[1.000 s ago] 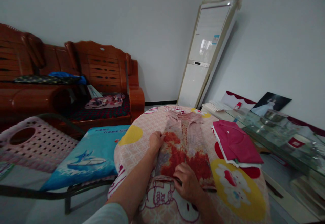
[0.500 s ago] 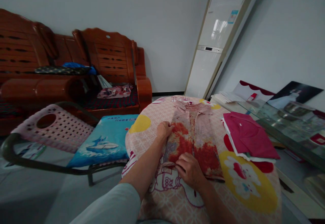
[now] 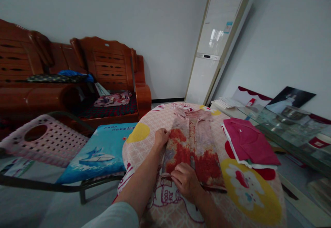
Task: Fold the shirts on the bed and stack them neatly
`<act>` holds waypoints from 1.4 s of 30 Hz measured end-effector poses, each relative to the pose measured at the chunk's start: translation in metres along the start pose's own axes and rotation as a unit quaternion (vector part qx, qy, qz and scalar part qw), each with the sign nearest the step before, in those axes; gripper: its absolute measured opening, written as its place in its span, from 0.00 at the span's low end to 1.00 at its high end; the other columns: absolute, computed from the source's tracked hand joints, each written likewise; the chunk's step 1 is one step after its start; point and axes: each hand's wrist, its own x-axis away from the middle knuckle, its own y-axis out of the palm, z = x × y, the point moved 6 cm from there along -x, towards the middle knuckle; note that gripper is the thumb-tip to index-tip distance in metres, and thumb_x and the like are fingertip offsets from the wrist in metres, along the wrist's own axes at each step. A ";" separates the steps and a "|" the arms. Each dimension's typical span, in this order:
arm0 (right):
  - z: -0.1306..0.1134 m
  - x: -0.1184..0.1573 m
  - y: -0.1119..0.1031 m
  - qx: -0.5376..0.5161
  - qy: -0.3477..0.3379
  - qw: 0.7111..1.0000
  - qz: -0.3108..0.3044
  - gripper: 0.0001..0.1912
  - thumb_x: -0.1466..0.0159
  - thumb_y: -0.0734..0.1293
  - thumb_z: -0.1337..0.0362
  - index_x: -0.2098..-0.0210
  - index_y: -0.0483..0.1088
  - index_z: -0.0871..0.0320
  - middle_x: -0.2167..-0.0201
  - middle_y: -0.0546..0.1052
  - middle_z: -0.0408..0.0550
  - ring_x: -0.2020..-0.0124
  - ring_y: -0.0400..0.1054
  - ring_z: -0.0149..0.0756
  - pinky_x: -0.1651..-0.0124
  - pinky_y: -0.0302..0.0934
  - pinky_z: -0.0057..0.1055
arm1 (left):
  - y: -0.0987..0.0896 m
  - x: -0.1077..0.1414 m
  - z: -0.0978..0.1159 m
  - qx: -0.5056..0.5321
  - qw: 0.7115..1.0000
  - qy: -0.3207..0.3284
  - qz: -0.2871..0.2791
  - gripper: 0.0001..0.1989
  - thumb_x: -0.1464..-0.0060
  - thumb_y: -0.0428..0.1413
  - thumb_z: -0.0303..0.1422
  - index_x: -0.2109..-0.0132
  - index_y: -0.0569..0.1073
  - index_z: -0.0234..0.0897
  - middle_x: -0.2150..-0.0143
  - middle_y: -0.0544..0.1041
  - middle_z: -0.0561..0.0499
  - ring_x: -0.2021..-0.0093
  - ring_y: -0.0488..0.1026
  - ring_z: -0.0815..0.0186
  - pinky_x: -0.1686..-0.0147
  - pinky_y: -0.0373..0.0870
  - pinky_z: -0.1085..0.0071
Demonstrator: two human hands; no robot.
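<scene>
A pinkish garment with rust-red patches lies spread on the round table, its collar at the far side and its front opening down the middle. My left hand is closed on the garment's left edge, fingertips pinching the cloth. Near the lower hem on the left, my right hand has its fingers bent together on the cloth, gripping it by the bottom edge. The patterned tablecloth shows around the garment.
Folded magenta and white clothes lie on the table's right side. Beyond them stands a glass-topped cabinet. A chair with a blue cushion is at the left, a wooden sofa behind it.
The view has shifted slightly, so the room appears lower and the table a little further left. Both hands remain at the same places on the garment.
</scene>
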 end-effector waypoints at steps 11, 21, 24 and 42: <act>-0.003 -0.001 -0.010 -0.002 0.026 0.999 0.040 0.09 0.34 0.61 0.65 0.69 0.69 0.56 0.70 0.70 0.46 0.66 0.63 0.34 0.60 0.55 0.31 | 0.011 0.027 0.056 0.011 0.957 0.287 0.028 0.20 0.40 0.48 0.32 0.41 0.66 0.38 0.39 0.68 0.45 0.39 0.63 0.63 0.40 0.60 0.65; 0.079 0.034 -0.023 0.213 0.308 0.926 0.048 0.10 0.39 0.64 0.70 0.58 0.71 0.62 0.68 0.78 0.55 0.67 0.73 0.41 0.65 0.59 0.31 | 0.058 0.046 0.059 -0.130 0.915 0.366 -0.107 0.26 0.37 0.45 0.43 0.35 0.59 0.43 0.33 0.58 0.46 0.32 0.51 0.54 0.35 0.47 0.52; 0.083 0.035 -0.021 0.228 0.331 0.916 0.020 0.13 0.41 0.60 0.76 0.60 0.72 0.64 0.71 0.78 0.56 0.69 0.74 0.41 0.67 0.59 0.31 | 0.057 0.046 0.059 -0.137 0.916 0.363 -0.107 0.26 0.37 0.45 0.44 0.35 0.59 0.44 0.33 0.59 0.46 0.33 0.52 0.55 0.35 0.47 0.53; 0.087 0.030 -0.011 0.053 0.330 0.934 0.130 0.13 0.45 0.61 0.75 0.69 0.75 0.55 0.72 0.79 0.46 0.68 0.73 0.37 0.64 0.58 0.28 | 0.093 0.004 0.147 -0.050 0.926 0.328 -0.178 0.17 0.48 0.52 0.27 0.51 0.72 0.42 0.51 0.76 0.49 0.51 0.71 0.61 0.48 0.66 0.65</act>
